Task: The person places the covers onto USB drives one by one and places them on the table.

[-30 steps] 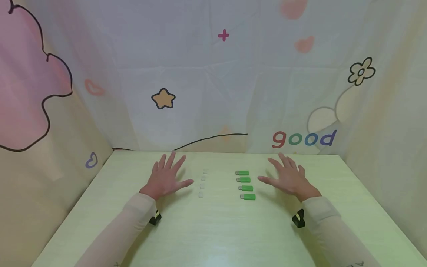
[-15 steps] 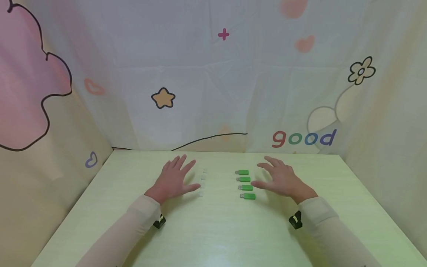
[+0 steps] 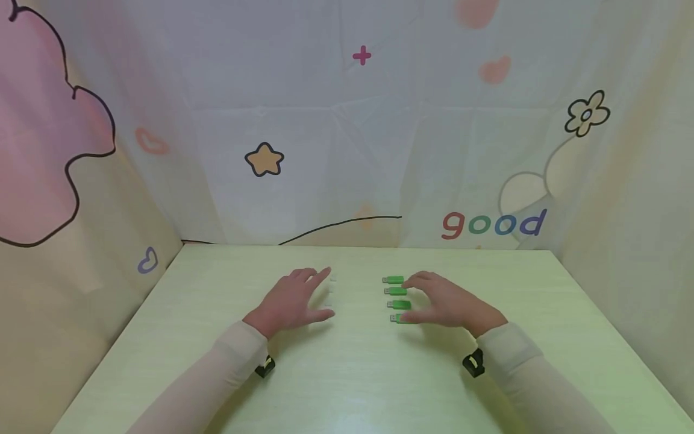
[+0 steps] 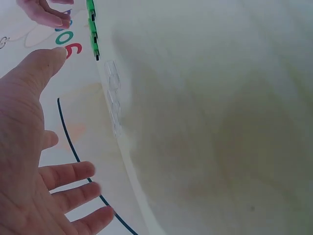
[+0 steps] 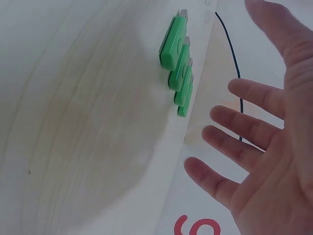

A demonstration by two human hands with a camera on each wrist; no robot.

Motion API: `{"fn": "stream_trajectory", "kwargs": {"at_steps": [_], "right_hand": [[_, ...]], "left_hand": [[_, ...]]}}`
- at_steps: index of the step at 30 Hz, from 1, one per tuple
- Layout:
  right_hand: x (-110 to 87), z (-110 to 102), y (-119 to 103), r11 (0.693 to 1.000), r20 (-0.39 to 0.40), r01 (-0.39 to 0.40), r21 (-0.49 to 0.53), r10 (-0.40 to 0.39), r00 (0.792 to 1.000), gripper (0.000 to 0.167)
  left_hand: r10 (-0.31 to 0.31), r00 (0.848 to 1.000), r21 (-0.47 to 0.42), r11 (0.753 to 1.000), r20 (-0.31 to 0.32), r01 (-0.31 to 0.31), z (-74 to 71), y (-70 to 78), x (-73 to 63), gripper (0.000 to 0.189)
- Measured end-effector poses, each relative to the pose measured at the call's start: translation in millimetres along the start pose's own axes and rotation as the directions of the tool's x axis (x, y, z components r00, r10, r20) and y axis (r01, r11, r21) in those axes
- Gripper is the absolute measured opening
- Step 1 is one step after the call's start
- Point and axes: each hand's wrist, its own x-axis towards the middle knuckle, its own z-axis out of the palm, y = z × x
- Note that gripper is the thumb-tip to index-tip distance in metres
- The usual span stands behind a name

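Several green USB sticks [image 3: 399, 305] lie in a column on the table, metal plugs pointing left. Left of them is a column of small clear caps [image 4: 112, 76], partly hidden by my left hand in the head view. My left hand [image 3: 290, 303] hovers beside the caps with thumb and fingers apart, holding nothing. Over the right ends of the sticks hangs my right hand [image 3: 447, 301], its thumb hiding part of the nearest stick in the head view. The right wrist view shows its fingers [image 5: 244, 126] spread and apart from the sticks [image 5: 173, 44].
The pale table [image 3: 347, 374] ends at a printed cloth backdrop [image 3: 325, 181] behind the two columns. More cloth hangs at the left and right sides. A black wrist camera [image 3: 265, 366] sits on the left wrist, another [image 3: 474, 363] on the right.
Both hands have moved inward, the left to the right towards the caps and the right to the left over the sticks. Their fingers are less spread. Sticks and caps have stayed put.
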Motion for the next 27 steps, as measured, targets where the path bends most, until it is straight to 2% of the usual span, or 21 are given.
{"fn": "stream_trajectory", "kwargs": {"at_steps": [4, 8, 14, 18, 27], "right_hand": [[1.4, 2.9, -4.8, 1.0, 0.01, 0.028, -0.001, -0.028, 1.0, 0.07], [3.7, 5.0, -8.7, 0.999, 0.036, 0.033, -0.008, -0.032, 0.999, 0.058], [6.1, 7.0, -12.0, 0.997, 0.057, 0.074, -0.025, -0.072, 0.996, 0.04], [7.1, 8.6, -12.9, 0.995, 0.06, 0.098, -0.034, -0.096, 0.994, 0.031], [11.1, 12.8, -20.3, 0.996, 0.09, 0.06, -0.059, -0.054, 0.994, 0.017]], "left_hand": [[0.009, 0.999, -0.026, 1.0, 0.033, -0.008, -0.6, 6.1, -0.8, 0.086], [0.031, 0.998, -0.014, 0.999, 0.046, -0.03, 2.2, 9.3, -0.4, 0.076], [0.095, 0.994, -0.007, 0.995, 0.045, -0.095, 5.2, 12.8, 0.2, 0.055], [0.14, 0.989, 0.019, 0.99, 0.039, -0.141, 5.9, 15.0, 0.7, 0.049], [0.169, 0.984, 0.051, 0.984, 0.065, -0.172, 7.9, 18.3, 2.7, 0.03]]}}
